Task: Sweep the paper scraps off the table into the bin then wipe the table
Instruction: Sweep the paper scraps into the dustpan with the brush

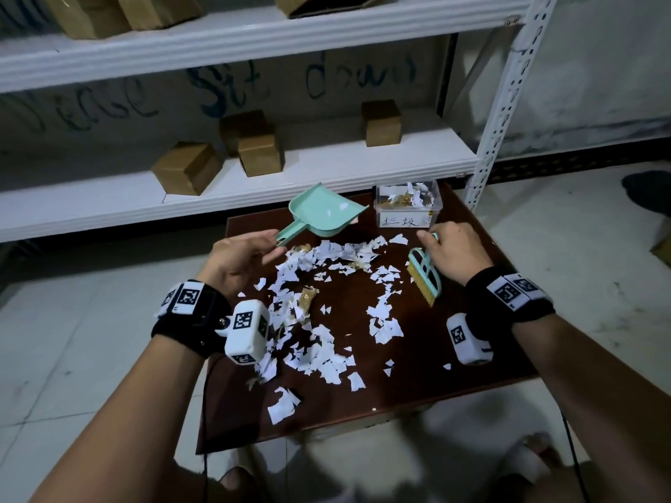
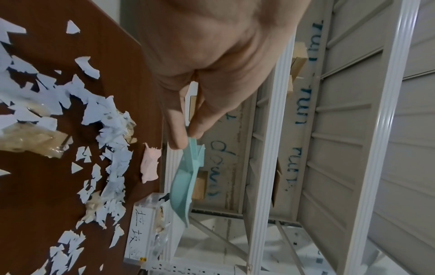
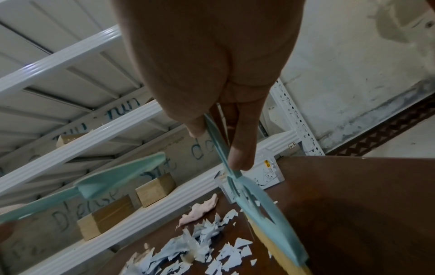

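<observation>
White paper scraps (image 1: 319,306) lie scattered over the dark brown table (image 1: 472,343), with some golden wrappers (image 1: 306,297) among them. My left hand (image 1: 243,257) pinches the handle of a mint-green dustpan (image 1: 323,212), held tilted above the table's far edge; in the left wrist view the dustpan (image 2: 186,178) hangs from my fingertips (image 2: 179,137). My right hand (image 1: 454,252) grips the handle of a mint-green brush (image 1: 425,275) with yellow bristles, held over the table's right side. The clear plastic bin (image 1: 406,208), holding scraps, stands at the far right corner. A pink cloth (image 2: 150,163) lies near it.
A white metal shelf rack (image 1: 254,165) with several cardboard boxes (image 1: 187,167) stands right behind the table. Pale tiled floor (image 1: 581,226) surrounds the table. My feet show below the near edge.
</observation>
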`<state>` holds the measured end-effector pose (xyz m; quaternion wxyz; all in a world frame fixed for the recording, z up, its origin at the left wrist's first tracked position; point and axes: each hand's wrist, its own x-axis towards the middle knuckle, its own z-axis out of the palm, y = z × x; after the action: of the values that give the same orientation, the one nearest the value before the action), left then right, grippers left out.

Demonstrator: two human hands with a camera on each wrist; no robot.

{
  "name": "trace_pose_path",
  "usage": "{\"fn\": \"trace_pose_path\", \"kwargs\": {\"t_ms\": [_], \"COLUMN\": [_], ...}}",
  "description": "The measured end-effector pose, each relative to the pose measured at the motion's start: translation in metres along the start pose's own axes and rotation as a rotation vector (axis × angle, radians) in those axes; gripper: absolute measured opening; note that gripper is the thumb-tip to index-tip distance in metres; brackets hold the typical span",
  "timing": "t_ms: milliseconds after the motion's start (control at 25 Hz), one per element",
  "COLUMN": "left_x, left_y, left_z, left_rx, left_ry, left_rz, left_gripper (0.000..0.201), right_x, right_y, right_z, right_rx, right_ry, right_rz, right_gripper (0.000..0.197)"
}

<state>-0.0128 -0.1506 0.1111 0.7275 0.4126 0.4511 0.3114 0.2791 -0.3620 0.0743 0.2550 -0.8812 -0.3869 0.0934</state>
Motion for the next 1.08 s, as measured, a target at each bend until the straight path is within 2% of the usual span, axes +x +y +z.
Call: {"fn": "trace_pose_path", "kwargs": {"t_ms": [160, 280, 360, 480, 600, 800, 1080], "left_x": [-0.006, -0.008, -0.007, -0.006, -0.007, -0.011, -0.013], "left_y": [0.002, 0.012, 0.020, 0.027, 0.031, 0.035, 0.041], "left_z": [-0.009, -0.012, -0.015, -0.018, -0.018, -0.023, -0.029], "left_rx": [0.020, 0.011, -0.022, -0.063, -0.088, -0.101, -0.098], "left_ry": [0.002, -0.018, -0.029, -0.032, -0.046, -0.041, -0.030], "left_rz": [0.003, 0.024, 0.033, 0.051, 0.045, 0.036, 0.052], "left_gripper": [0.020, 0.022, 0.023, 0.025, 0.026, 0.023, 0.021], "right_x": [-0.003, -0.008, -0.016, -0.036, -0.053, -0.062, -0.091], "right_y": [-0.006, -0.021, -0.038, -0.065, -0.079, -0.099, -0.123], "right_z": [0.005, 0.003, 0.009, 0.035, 0.064, 0.087, 0.115], "right_rx": [0.000, 0.003, 0.186, 0.559, 0.740, 0.869, 0.887], "right_ry": [-0.089, 0.020, 0.052, -0.189, -0.426, -0.520, -0.700], "right_rz": [0.019, -0.077, -0.132, -0.141, -0.161, -0.170, -0.132], "right_gripper": [0.008, 0.010, 0.012, 0.010, 0.014, 0.013, 0.010]}}
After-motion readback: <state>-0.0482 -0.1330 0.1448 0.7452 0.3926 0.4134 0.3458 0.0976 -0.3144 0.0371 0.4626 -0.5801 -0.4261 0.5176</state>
